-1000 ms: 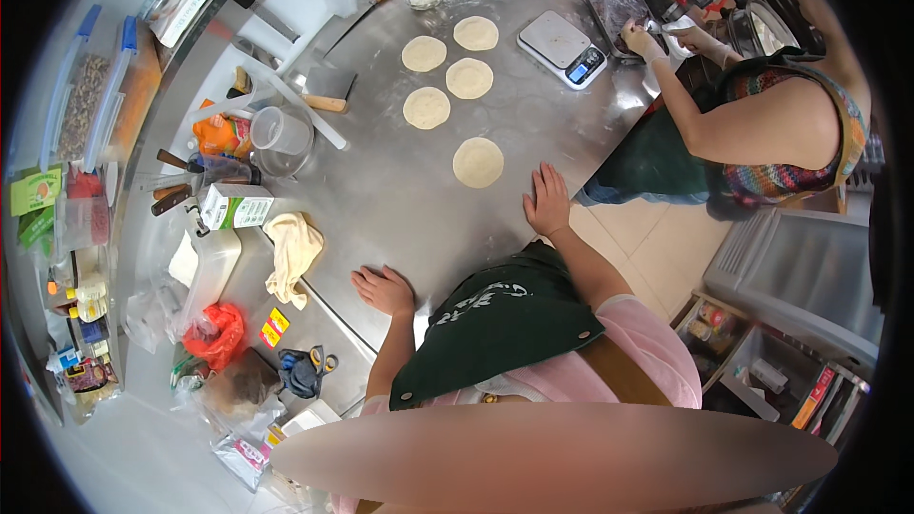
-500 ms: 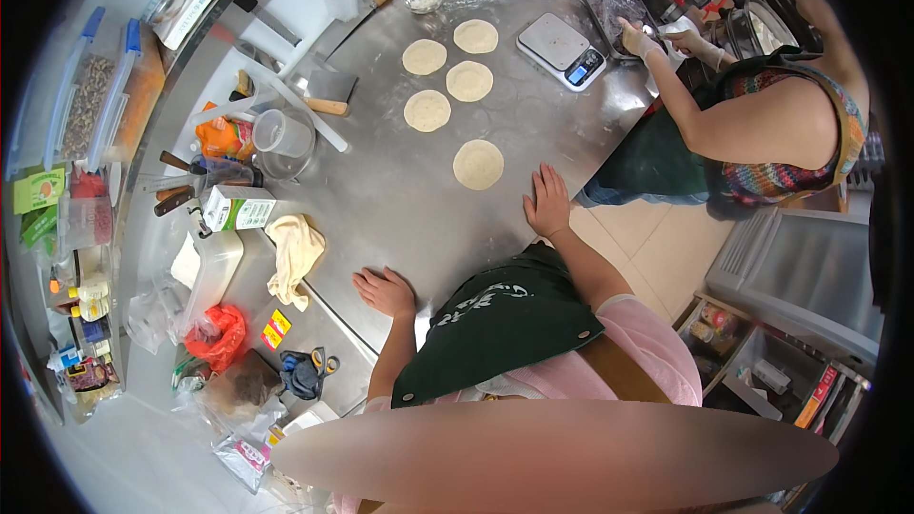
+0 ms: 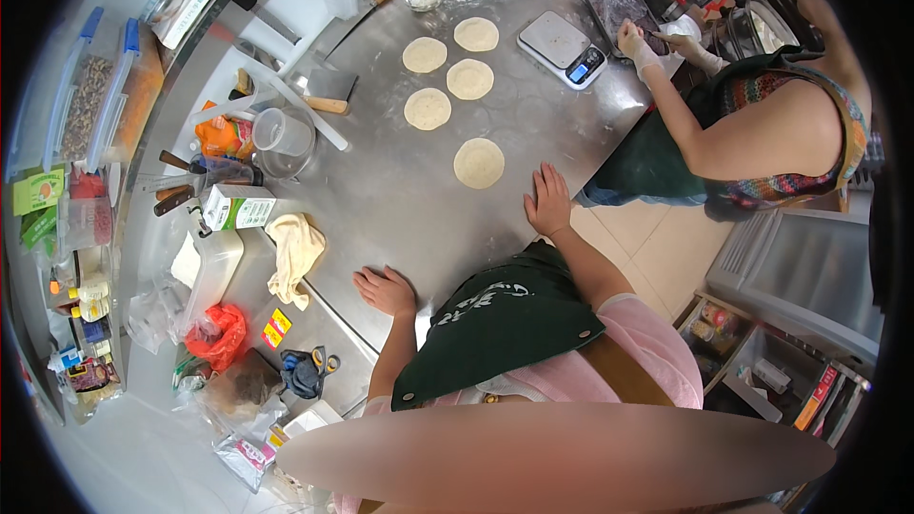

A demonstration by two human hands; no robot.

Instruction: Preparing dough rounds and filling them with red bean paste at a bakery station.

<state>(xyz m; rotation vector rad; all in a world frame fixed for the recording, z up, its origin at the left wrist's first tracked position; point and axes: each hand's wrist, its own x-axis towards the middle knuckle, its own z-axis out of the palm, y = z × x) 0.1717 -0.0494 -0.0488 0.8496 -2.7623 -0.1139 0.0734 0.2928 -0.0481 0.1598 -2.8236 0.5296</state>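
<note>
My left hand (image 3: 385, 291) lies flat on the steel table (image 3: 419, 219) near its front edge, fingers stretched out, nothing in it. Resting at the table's right edge, my right hand (image 3: 547, 201) is also open and empty. The nearest thing to it is a flat round dough disc (image 3: 478, 164), lying apart from the fingers. Farther back lie more pale discs: one at left (image 3: 427, 108), one beside it (image 3: 469, 81), and two behind, a left one (image 3: 425, 55) and a right one (image 3: 476, 35).
At the right a co-worker with gloved hands (image 3: 640, 46) works over a tray (image 3: 609, 14). A digital scale (image 3: 555, 38) stands near them. Along the left are a scraper (image 3: 333, 86), clear jug (image 3: 283, 133), carton (image 3: 238, 208), cream cloth (image 3: 295, 257) and scissors (image 3: 330, 364).
The co-worker's gloved hands have shifted slightly at the tray, and one is raised a little more. My own hands and the dough discs stay where they were.
</note>
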